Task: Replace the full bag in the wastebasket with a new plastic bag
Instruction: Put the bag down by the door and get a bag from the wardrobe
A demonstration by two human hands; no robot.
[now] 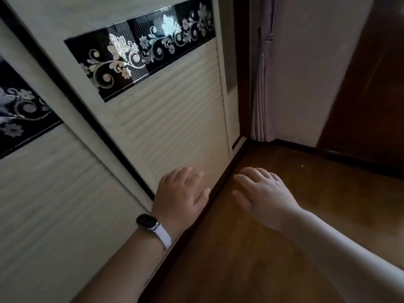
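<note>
No wastebasket and no plastic bag are in view. My left hand reaches forward, fingers relaxed and holding nothing, in front of the lower part of a white sliding wardrobe door. A watch with a white strap sits on that wrist. My right hand is stretched out beside it over the brown wooden floor, fingers loosely spread and empty. The two hands are apart, a hand's width between them.
The wardrobe door has a black band with white flower patterns. A second door panel lies to the left. A pale curtain hangs in the corner, with a dark wooden door at the right.
</note>
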